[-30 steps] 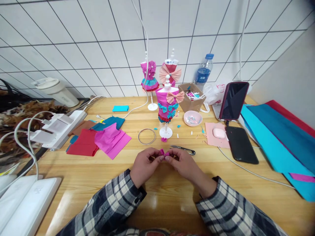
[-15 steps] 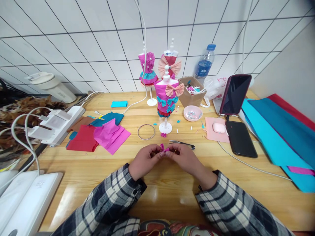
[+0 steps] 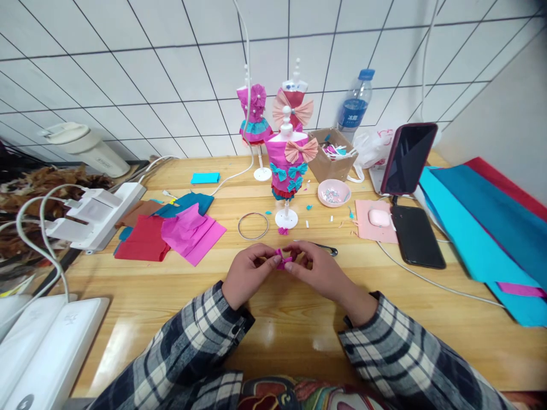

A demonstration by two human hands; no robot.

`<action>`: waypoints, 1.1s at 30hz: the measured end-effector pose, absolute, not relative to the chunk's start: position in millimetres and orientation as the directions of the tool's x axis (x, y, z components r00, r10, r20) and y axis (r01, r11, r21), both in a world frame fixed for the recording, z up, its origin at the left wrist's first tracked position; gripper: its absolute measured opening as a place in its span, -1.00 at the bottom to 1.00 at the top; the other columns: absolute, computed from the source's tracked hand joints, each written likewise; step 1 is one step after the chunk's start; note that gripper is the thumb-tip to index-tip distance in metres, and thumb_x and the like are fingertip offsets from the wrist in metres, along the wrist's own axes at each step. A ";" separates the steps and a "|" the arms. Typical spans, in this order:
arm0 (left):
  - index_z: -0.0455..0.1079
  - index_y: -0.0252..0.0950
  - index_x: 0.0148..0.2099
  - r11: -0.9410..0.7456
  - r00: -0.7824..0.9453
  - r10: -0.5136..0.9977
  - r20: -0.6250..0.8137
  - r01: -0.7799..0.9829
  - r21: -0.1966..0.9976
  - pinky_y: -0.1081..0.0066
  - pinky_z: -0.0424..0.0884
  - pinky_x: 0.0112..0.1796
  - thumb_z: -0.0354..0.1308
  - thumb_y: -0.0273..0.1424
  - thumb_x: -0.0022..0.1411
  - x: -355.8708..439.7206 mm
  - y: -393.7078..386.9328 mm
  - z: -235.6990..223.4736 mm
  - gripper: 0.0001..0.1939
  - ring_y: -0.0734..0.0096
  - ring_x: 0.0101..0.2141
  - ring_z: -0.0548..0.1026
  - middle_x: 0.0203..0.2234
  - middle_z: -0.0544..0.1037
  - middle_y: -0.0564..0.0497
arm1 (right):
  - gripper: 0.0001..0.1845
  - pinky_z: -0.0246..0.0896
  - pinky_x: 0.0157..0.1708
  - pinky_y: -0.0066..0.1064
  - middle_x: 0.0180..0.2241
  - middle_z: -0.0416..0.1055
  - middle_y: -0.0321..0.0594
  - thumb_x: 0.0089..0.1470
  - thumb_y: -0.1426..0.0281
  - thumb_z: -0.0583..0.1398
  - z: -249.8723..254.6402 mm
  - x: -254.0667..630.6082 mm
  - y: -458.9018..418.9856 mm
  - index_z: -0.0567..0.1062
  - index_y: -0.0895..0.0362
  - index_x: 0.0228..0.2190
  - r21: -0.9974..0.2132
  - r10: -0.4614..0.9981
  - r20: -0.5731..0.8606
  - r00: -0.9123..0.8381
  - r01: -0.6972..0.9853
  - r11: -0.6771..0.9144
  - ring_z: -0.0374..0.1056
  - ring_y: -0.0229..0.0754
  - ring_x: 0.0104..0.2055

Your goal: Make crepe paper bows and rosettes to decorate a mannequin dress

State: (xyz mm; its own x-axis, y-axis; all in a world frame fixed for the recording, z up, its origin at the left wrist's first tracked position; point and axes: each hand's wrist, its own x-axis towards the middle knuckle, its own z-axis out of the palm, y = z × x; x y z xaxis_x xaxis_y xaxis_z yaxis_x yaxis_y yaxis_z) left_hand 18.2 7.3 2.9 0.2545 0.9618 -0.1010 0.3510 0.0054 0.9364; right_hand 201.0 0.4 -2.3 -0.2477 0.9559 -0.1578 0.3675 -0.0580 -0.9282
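Between my fingertips, just above the table, is a small magenta paper bow [image 3: 282, 261]. My left hand [image 3: 250, 270] pinches it from the left with thumb and fingers. On its other side, the thumb and bent fingers of my right hand [image 3: 320, 270] close on the bow's edge. A pair of thread snips [image 3: 329, 249] lies behind my right hand, partly covered by it. Straight ahead stands a small dress form [image 3: 287, 148] in a magenta paper dress with a peach bow and several blue bows. A magenta paper scrap [image 3: 283, 231] lies at its base.
Two more dressed forms, one in magenta and blue [image 3: 255, 114], stand behind. A metal ring [image 3: 253, 226], a pink bowl [image 3: 333, 193] of small bits and a cardboard box [image 3: 331, 162] are nearby. Folded paper [image 3: 194, 233] and a power strip [image 3: 96, 216] lie left; phones [image 3: 419, 236] lie right.
My right hand's fingers have lifted and spread a little, and the bow has turned between my fingertips. The snips are more covered by my right hand. The view has shifted slightly.
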 end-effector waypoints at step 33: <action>0.50 -0.36 -0.31 0.213 0.109 0.971 -0.212 0.008 0.977 0.43 0.45 -0.29 0.30 -0.27 0.04 23.5 0.9 2.6 -0.76 0.41 -0.42 0.53 -0.45 0.62 -0.01 | -0.75 0.17 -0.64 -0.47 -0.56 0.46 -0.28 -0.10 0.20 0.29 -9.6 191.3 -4.1 0.53 0.15 -0.46 -0.961 0.954 -0.276 -0.116 0.046 -0.272 0.21 -0.35 -0.66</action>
